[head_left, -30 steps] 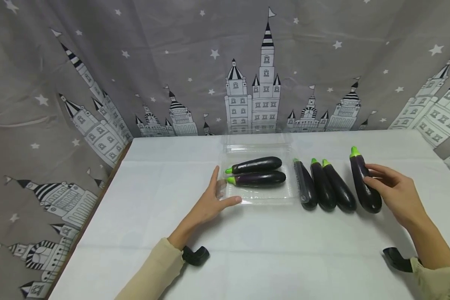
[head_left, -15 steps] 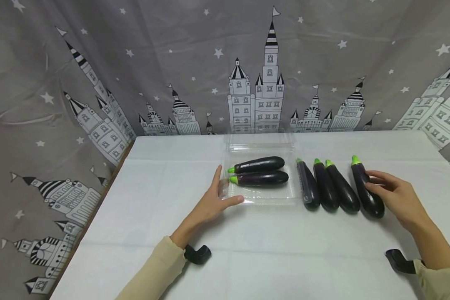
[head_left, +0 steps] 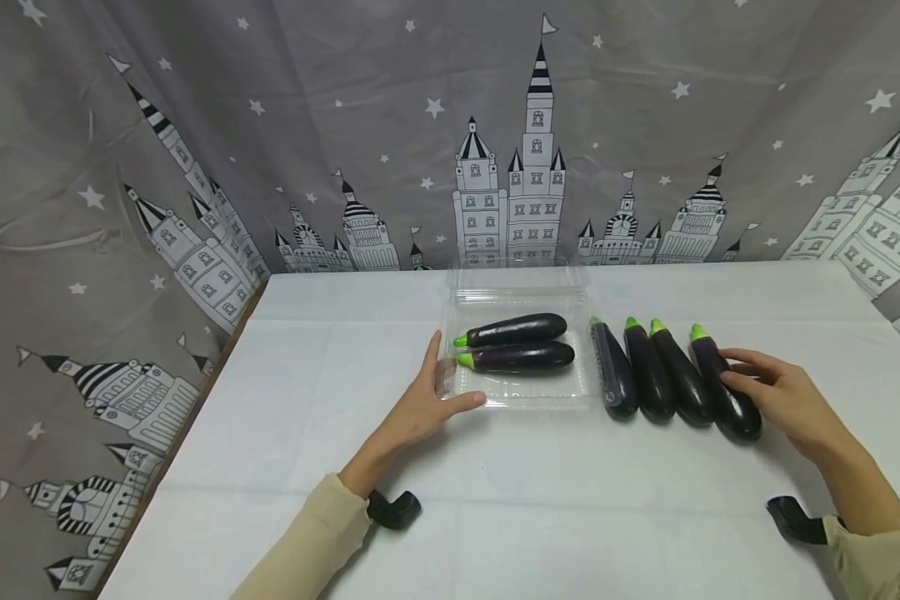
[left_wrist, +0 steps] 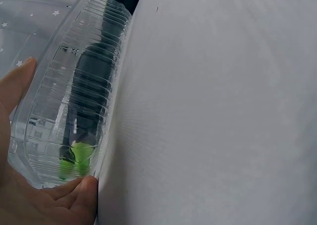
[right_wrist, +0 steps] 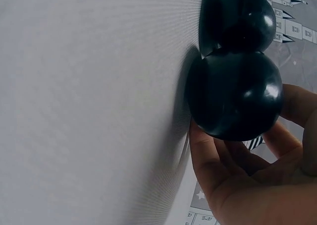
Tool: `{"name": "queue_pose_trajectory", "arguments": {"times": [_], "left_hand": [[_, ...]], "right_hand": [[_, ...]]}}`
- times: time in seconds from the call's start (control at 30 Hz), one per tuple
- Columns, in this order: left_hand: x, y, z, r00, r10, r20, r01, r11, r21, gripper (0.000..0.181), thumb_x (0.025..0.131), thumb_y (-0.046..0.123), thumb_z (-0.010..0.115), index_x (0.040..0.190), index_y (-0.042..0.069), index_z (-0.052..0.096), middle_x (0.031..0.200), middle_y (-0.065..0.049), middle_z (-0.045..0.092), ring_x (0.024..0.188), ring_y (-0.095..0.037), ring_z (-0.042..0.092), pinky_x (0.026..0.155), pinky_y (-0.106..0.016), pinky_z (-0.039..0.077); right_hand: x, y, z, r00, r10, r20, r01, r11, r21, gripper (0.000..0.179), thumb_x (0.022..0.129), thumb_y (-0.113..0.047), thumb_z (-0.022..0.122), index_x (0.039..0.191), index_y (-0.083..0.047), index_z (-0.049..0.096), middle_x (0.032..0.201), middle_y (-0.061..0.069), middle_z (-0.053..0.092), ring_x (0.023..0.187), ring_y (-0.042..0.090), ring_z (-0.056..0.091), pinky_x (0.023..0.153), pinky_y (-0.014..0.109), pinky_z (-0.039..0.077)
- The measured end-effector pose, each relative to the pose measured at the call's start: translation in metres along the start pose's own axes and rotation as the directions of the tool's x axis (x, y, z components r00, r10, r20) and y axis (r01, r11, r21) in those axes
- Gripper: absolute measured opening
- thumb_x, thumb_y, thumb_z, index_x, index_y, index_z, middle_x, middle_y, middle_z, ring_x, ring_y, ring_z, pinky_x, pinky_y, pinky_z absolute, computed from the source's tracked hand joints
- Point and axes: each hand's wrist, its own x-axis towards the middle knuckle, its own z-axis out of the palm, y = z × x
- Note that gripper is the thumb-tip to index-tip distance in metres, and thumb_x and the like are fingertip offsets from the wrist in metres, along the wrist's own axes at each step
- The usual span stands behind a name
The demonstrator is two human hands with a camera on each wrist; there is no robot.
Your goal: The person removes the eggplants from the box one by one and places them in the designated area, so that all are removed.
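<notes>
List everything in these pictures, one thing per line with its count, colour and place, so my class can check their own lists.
Boxed eggplants: 2, dark purple-black with green tips, side by side in the box
Loose eggplants: 4, dark purple-black with green tips, in a row right of the box
Box: 1, clear, near the cloth's far edge
Cloth: 1, white, over the table
Table: 1, brown at its visible edge, under the cloth
Backdrop: 1, grey with printed castles and stars, behind and left
Wrist pieces: 2, black, one at each wrist
Sleeves: 2, beige, on the forearms
Left grip: 1, bare, at the box's left end
Right grip: 1, bare, holding the rightmost eggplant
</notes>
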Motion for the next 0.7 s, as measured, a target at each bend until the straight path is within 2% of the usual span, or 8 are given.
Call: {"name": "queue_pose_trajectory", "arguments": {"times": [0.23,0.43,0.7], "left_hand": [[0.0013,-0.0005,0.0000,1.000,-0.001,0.002,0.001,1.000,0.009,0.119,0.082,0.045,0.079,0.159,0.020,-0.008,0.156,-0.020,0.029,0.142,-0.031,0.032,0.112,-0.046,0.031],[0.0014,-0.0009,0.0000,1.000,-0.012,0.000,0.012,1.000,0.016,0.120,0.082,0.046,0.079,0.159,0.020,-0.008,0.156,-0.020,0.029,0.142,-0.032,0.032,0.112,-0.047,0.030],[0.0012,-0.0009,-0.0005,1.000,-0.004,0.001,0.004,1.000,0.016,0.119,0.082,0.046,0.079,0.159,0.019,-0.008,0.156,-0.020,0.030,0.141,-0.033,0.033,0.112,-0.049,0.030]], "right_hand": [[-0.0002,-0.0004,-0.0011,1.000,0.012,0.014,-0.012,1.000,-0.008,0.052,0.103,-0.028,0.054,0.143,0.005,0.045,0.128,0.035,0.052,0.091,-0.004,0.047,0.069,0.014,0.043],[-0.0005,0.0001,0.0001,1.000,-0.015,0.026,0.015,1.000,0.004,0.050,0.102,-0.023,0.056,0.140,0.008,0.046,0.125,0.035,0.053,0.089,-0.009,0.049,0.069,0.014,0.044],[-0.0011,-0.0016,0.0001,1.000,0.005,0.031,-0.005,1.000,-0.002,0.051,0.103,-0.025,0.055,0.141,0.008,0.045,0.126,0.035,0.052,0.090,-0.009,0.047,0.070,0.013,0.044]]}}
